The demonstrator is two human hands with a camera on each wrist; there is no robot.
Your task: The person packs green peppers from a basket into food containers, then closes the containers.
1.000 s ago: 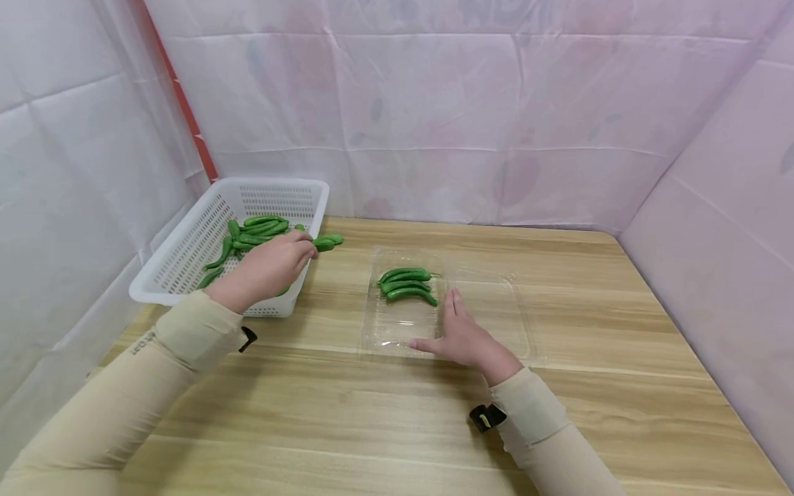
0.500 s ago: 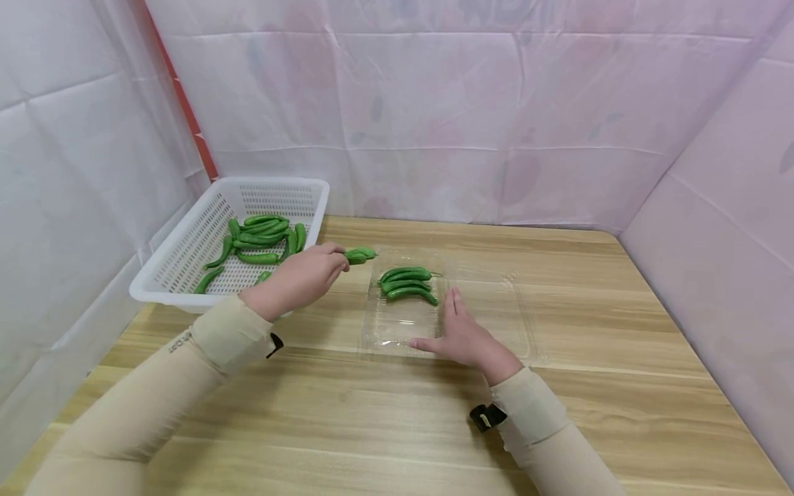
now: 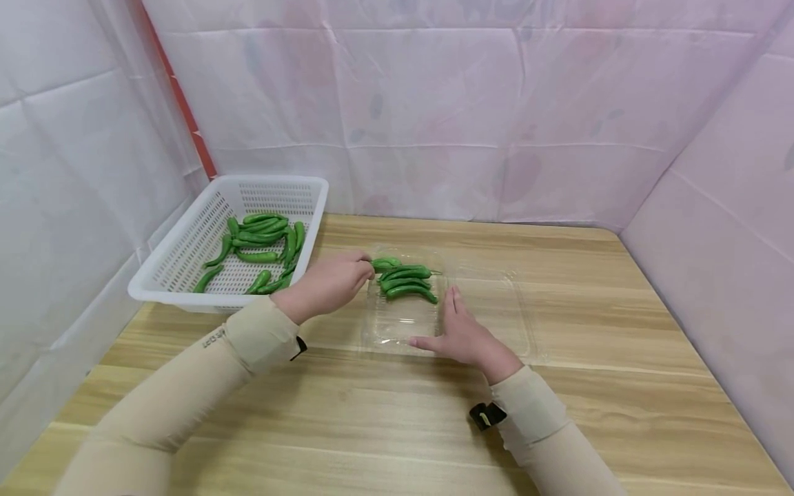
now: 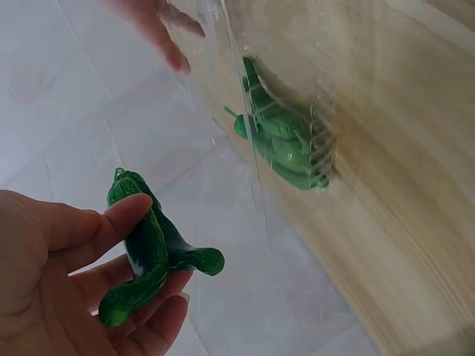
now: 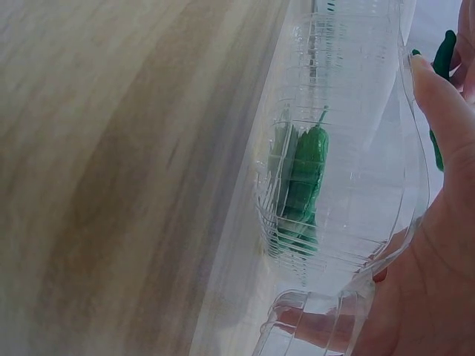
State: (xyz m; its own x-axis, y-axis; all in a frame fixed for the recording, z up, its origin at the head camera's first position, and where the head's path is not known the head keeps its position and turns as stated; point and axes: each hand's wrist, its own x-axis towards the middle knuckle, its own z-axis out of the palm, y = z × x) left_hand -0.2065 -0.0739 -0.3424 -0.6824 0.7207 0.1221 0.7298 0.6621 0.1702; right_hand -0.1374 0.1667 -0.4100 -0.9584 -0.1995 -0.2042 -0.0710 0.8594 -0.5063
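Note:
My left hand point(image 3: 329, 281) pinches two green chili peppers point(image 4: 152, 248) between thumb and fingers, at the left rim of a clear plastic clamshell container point(image 3: 403, 320). In the left wrist view they are side by side with their lower ends spread apart. Several green chili peppers point(image 3: 406, 282) lie in a row inside the container, toward its far end. My right hand point(image 3: 468, 337) rests on the container, fingers straight along the fold between base and lid and thumb at the near rim. Its fingers show through the clear plastic in the right wrist view.
A white perforated basket point(image 3: 164, 265) holding several more green peppers point(image 3: 260, 238) stands at the left of the wooden table point(image 3: 372, 427). The container's clear lid point(image 3: 496, 310) lies unfolded to the right. White patterned sheets point(image 3: 428, 103) hang around the table.
My left hand has moved right, from above the basket's right rim to the container's left side, carrying the two chili peppers. The right hand and the container have stayed in place.

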